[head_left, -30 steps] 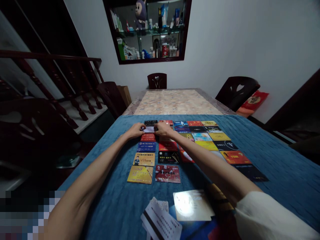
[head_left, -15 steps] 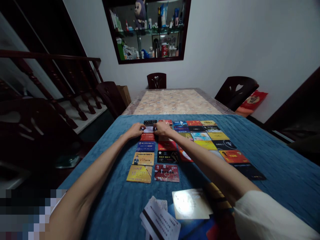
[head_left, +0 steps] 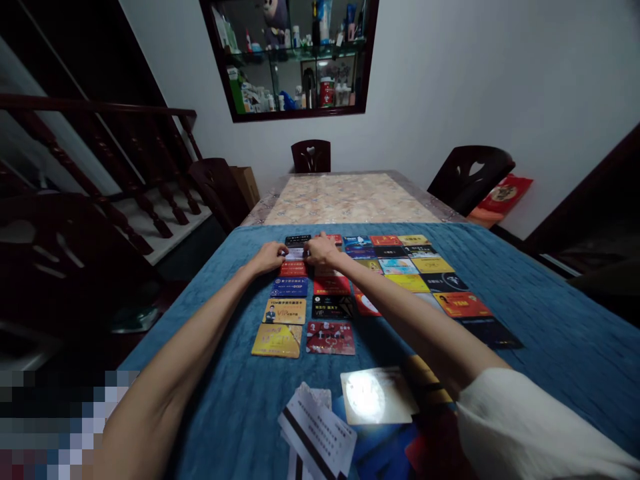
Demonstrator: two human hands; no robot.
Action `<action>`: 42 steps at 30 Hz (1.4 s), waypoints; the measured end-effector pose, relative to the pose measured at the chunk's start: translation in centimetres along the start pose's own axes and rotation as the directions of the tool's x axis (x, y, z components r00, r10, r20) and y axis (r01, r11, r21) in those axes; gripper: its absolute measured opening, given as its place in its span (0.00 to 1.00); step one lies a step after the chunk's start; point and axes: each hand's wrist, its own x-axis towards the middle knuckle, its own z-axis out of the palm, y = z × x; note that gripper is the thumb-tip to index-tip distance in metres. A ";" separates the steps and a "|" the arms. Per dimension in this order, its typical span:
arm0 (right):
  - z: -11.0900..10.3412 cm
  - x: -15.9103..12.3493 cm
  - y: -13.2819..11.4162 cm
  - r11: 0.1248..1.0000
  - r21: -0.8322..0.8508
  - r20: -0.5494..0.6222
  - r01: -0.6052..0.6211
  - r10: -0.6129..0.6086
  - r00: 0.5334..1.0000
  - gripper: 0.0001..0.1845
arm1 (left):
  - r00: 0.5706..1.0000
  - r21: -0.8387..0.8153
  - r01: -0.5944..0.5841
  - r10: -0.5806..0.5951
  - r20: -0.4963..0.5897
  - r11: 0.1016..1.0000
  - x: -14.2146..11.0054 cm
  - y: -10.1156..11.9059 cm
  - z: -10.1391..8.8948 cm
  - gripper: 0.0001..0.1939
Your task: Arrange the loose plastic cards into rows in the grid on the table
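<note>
Near the far end of the leftmost column of cards, a whitish card [head_left: 296, 253] lies between my two hands. My left hand [head_left: 269, 259] pinches its left edge with curled fingers. At its right edge, my right hand [head_left: 323, 251] is closed, partly covering the neighbouring cards. A black card [head_left: 298, 241] lies just beyond, and a red card [head_left: 293, 269] just nearer. Further down the column come a blue card [head_left: 290, 287], an orange VIP card [head_left: 284, 311] and a yellow card [head_left: 276, 340]. My right forearm hides part of the middle columns.
More cards lie in columns to the right, including an orange card [head_left: 463, 305]. In front are loose white cards [head_left: 320, 433] with black stripes and a shiny pale card [head_left: 379, 397]. A blue cloth [head_left: 200, 373] covers the near table; chairs stand around it.
The whole view has shifted slightly upward as the head tilts. Both hands stay at the whitish card, with the right-hand fingers slightly more raised.
</note>
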 end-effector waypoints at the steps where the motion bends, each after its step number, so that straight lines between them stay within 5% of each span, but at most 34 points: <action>1: -0.1 -0.1 0.0 1.000 -0.003 0.000 0.004 -0.004 1.000 0.20 | 1.000 -0.003 0.002 -0.002 0.001 1.000 -0.1 0.0 0.0 0.20; 21: -1.2 -5.1 1.5 0.993 -0.007 -0.181 0.115 -0.114 0.977 0.15 | 0.992 0.062 0.095 -0.090 -0.090 0.993 -2.5 2.4 -0.2 0.22; 42: 0.0 -14.4 3.1 0.981 0.019 -0.302 0.195 -0.181 0.936 0.09 | 0.988 0.148 0.025 -0.001 -0.156 0.989 -8.8 8.8 -0.6 0.19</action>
